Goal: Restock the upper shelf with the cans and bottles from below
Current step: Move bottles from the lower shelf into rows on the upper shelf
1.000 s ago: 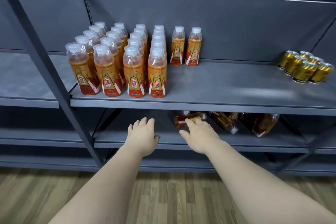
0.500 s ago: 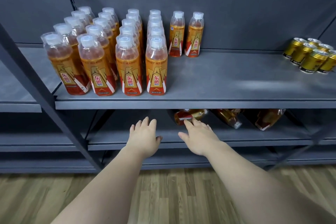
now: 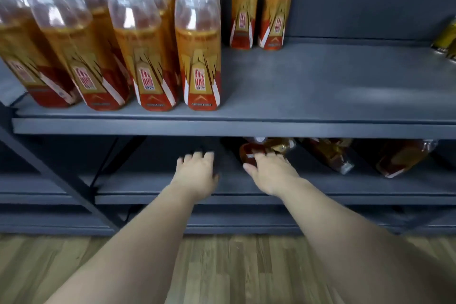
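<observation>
My right hand (image 3: 271,171) rests straight-fingered on the bottle (image 3: 251,152); left hand (image 3: 197,171) hovers beside it, loosely spread. I'd wrap its middle before lifting.

Standing bottles (image 3: 197,44), front-left block: motion-blurred, label print unreadable, rear rows hidden behind front ones, several caps cut by the top edge, count not determinable. Cans (image 3: 447,37): cut off by the right edge, only a gold sliver shows. Three lying bottles on the lower shelf (image 3: 345,186): upper parts hidden behind the upper shelf (image 3: 246,128) front lip. Left hand (image 3: 196,171): fingertips lost in shadow. Right hand (image 3: 271,173): fingertips blur into the nearest lying bottle (image 3: 261,149); grip not determinable.
</observation>
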{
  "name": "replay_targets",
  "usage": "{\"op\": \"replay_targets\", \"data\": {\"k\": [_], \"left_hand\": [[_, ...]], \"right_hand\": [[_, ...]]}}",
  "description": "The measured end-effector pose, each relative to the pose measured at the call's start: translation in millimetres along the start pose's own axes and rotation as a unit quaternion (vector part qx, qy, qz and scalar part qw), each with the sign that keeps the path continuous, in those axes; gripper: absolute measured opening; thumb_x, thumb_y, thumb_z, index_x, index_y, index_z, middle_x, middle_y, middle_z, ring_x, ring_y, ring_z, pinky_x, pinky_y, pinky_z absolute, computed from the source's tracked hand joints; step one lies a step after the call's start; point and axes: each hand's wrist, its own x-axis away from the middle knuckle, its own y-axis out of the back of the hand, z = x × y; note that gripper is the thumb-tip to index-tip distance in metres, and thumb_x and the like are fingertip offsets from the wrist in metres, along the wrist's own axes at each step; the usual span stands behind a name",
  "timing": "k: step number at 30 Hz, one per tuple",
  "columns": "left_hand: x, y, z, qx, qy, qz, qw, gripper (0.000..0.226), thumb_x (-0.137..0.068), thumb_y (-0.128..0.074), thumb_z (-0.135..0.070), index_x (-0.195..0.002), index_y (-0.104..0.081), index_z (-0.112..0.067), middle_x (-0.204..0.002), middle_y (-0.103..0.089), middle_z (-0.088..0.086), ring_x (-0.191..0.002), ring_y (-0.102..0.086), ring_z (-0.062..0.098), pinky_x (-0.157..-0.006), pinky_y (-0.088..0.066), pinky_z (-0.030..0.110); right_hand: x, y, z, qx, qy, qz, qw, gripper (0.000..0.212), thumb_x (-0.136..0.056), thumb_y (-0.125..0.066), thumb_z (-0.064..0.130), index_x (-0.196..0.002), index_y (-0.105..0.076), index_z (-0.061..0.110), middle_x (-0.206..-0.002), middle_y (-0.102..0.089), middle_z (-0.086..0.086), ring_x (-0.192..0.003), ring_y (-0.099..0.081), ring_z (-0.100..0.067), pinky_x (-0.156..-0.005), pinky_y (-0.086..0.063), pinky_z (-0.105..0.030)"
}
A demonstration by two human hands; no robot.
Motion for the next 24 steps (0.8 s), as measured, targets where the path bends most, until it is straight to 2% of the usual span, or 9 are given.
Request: {"op": "replay_targets", "data": {"k": [6, 11, 16, 20, 24], "left_hand": [[-59, -53, -4, 0.022, -0.030, -0.052, 0.998, 0.068, -0.098, -0.049, -0.045, -0.155, -0.020, -0.020, -0.152, -0.033, 0.012, -0.138, -0.034, 0.036, -0.115, -0.027, 0.047], [-105, -73, -13, 0.035, -0.059, -0.107, 0.992, 0.067, -0.099, -0.052, -0.037, -0.155, -0.019, -0.017, -0.159, -0.023, 0.011, -0.142, -0.027, 0.035, -0.117, -0.023, 0.043], [-153, -87, -23, 0.054, -0.091, -0.186, 0.977, 0.066, -0.100, -0.052, -0.023, -0.155, -0.017, -0.020, -0.159, -0.023, 0.010, -0.142, -0.028, 0.035, -0.117, -0.026, 0.046], [-175, -96, -21, 0.071, -0.126, -0.254, 0.956, 0.066, -0.097, -0.057, -0.019, -0.153, -0.022, -0.021, -0.154, -0.032, 0.011, -0.140, -0.031, 0.034, -0.116, -0.028, 0.046], [-186, -98, -23, 0.089, -0.145, -0.289, 0.942, 0.078, -0.095, -0.061, -0.018, -0.156, -0.014, -0.022, -0.156, -0.030, 0.012, -0.142, -0.029, 0.033, -0.117, -0.029, 0.044]], "right_hand": [[-43, -49, -34, -0.005, 0.018, -0.122, 0.992, 0.052, -0.102, -0.040, 0.050, -0.144, -0.041, 0.020, -0.144, -0.042, -0.012, -0.129, -0.044, -0.037, -0.104, -0.042, -0.046], [-78, -66, -72, -0.016, -0.028, -0.219, 0.975, 0.052, -0.102, -0.042, 0.047, -0.142, -0.041, 0.013, -0.143, -0.041, -0.014, -0.134, -0.037, -0.035, -0.103, -0.043, -0.047], [-117, -73, -87, -0.042, -0.049, -0.260, 0.963, 0.051, -0.105, -0.032, 0.049, -0.141, -0.038, 0.013, -0.145, -0.038, -0.016, -0.136, -0.032, -0.038, -0.106, -0.036, -0.047], [-135, -84, -90, -0.040, -0.038, -0.301, 0.952, 0.045, -0.106, -0.030, 0.044, -0.136, -0.041, 0.013, -0.142, -0.039, -0.015, -0.132, -0.034, -0.035, -0.103, -0.036, -0.047], [-139, -88, -94, -0.040, -0.022, -0.339, 0.940, 0.041, -0.106, -0.031, 0.039, -0.135, -0.043, 0.014, -0.139, -0.041, -0.014, -0.129, -0.037, -0.034, -0.102, -0.039, -0.046]]}}
